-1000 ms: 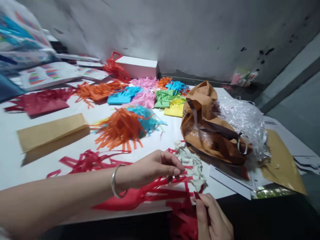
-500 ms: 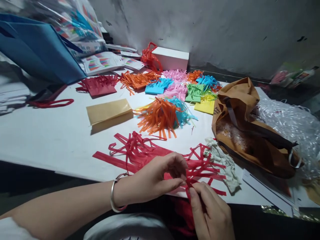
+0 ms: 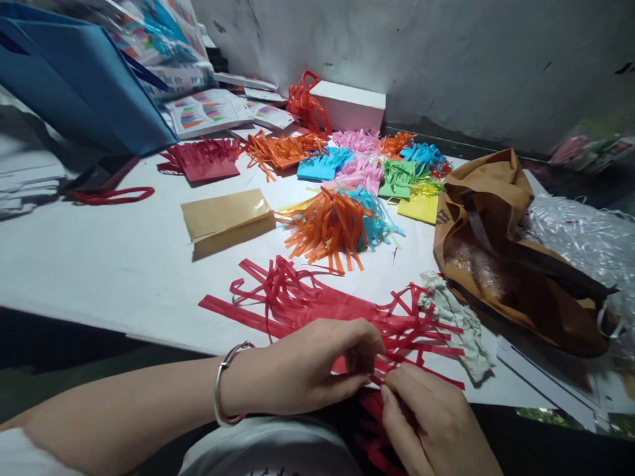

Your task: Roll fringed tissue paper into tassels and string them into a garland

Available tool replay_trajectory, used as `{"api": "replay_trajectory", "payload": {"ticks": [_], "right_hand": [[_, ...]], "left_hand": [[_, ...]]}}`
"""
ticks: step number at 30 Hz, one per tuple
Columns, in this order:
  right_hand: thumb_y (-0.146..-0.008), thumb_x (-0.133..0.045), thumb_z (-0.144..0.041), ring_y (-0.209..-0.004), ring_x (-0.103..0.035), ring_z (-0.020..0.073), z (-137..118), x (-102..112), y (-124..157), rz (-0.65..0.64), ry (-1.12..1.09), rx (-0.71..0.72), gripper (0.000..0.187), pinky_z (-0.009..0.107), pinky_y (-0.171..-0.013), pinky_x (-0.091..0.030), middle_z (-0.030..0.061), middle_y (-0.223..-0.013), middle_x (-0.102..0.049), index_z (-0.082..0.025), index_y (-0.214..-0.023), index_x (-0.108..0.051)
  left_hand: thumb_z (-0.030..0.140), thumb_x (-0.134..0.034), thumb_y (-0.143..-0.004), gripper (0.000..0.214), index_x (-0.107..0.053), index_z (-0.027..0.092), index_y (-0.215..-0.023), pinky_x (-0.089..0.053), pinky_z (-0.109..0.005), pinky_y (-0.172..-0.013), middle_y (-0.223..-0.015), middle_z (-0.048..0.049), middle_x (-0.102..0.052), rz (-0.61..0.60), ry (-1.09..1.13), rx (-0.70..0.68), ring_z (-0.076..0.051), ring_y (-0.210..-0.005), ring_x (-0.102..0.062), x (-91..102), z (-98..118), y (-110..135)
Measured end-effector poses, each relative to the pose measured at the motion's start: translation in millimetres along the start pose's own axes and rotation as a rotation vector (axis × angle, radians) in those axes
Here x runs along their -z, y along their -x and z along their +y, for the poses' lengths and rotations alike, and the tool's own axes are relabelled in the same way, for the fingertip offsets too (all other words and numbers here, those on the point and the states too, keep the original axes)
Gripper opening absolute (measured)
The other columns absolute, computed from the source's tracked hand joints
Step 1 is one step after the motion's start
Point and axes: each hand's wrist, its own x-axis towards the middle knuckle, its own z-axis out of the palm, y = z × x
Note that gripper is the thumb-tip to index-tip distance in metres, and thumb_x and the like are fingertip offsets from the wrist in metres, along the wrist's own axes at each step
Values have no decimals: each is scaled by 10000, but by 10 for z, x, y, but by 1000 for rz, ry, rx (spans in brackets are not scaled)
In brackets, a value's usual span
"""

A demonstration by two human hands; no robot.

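At the near edge of the desk (image 3: 99, 264), a length of red fringed paper (image 3: 317, 301) is held between two bare hands. The left hand (image 3: 317, 367), a metal bangle (image 3: 223, 390) at its wrist, is closed over the sheet, with thumb and fingertips pressed together on a few strips. The right hand (image 3: 431, 423) is brought up from below the edge and appears to be pinching the same strips, though its fingertips are partly hidden.

The paper's long axis is laid left to right along the near edge. Most of it stretches away to the left of the pinch, and loose strips fan out to the right towards a crumpled white cloth (image 3: 456, 317). The left hand is the one lying over the sheet; the right is met only at the strip ends.

Further back are seen an orange fringe bundle (image 3: 327, 228), a folded tan paper (image 3: 225, 215) and — towards the right edge — a brown bag (image 3: 501, 264).
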Motion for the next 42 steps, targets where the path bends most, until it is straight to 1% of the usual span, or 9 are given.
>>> {"api": "replay_trajectory", "payload": {"ticks": [7,12,16,23,30,33,35,37,42], "right_hand": [[-981,-433,-172,-615,-591,105,-42,-24,-32,-102,-139,-67,212,212,-561,-433,-26,-721,-601,-223,-800,-530],[-1023,-418,-224,-695,-639,108,5,-95,0,-71,-214,-65,193,203,-639,-493,-21,-804,-651,-231,-915,-578],[-1014,-496,-290,-787,-673,161,62,-216,-9,101,-33,87,196,252,-702,-520,38,-897,-692,-181,-1163,-559],[-939,-522,-98,-609,-583,143,96,-338,-169,180,111,335,106,324,-750,-482,-3,-686,-615,-173,-913,-592],[-913,-509,-72,-584,-574,118,128,-500,-237,316,-15,246,184,328,-829,-512,-37,-638,-592,-205,-809,-582],[-998,-490,-306,-892,-692,211,188,-512,-218,383,-5,73,200,362,-873,-545,64,-931,-716,-199,-1083,-636],[-989,-489,-472,-1136,-646,283,248,-518,-198,482,58,-143,454,371,-849,-573,139,-1197,-681,-176,-1325,-558],[-976,-531,-457,-1169,-636,294,291,-571,-185,553,110,-299,480,360,-818,-591,151,-1285,-647,-180,-1368,-540],[-966,-543,-197,-1153,-659,242,209,-968,-243,433,126,-2,310,352,-944,-572,115,-1253,-683,-181,-1264,-628]], "left_hand": [[136,-562,-927,147,-592,175,-1066,-497,-226,-681,-907,-55,-690,-23,-24,-21,-136,-761,-626,-16,0,34],[142,-671,-849,126,-610,157,-958,-538,-227,-682,-851,-31,-711,83,373,271,-136,-751,-672,-54,-53,45],[130,-715,-778,129,-649,151,-888,-503,-212,-638,-777,-2,-696,136,364,371,-127,-703,-646,-77,-91,32],[170,-688,-789,98,-601,152,-831,-442,-199,-616,-725,22,-643,-14,448,461,-111,-672,-578,110,-66,-16],[123,-595,-855,41,-611,159,-847,-442,-207,-657,-797,1,-654,-42,128,315,-116,-717,-559,368,-73,100],[106,-508,-898,134,-629,155,-867,-475,-227,-731,-866,-38,-679,49,-36,103,-129,-788,-596,662,-85,74],[139,-497,-916,146,-636,153,-874,-479,-234,-713,-861,-47,-672,168,-123,29,-134,-781,-595,1002,-142,-14],[153,-523,-901,121,-644,152,-914,-475,-228,-657,-845,-40,-660,357,-169,47,-125,-725,-583,1427,-255,-153],[239,-568,-896,286,-639,136,-1153,-548,-308,-746,-1109,-115,-666,671,-337,182,-171,-846,-646,2250,-651,-444]]}}
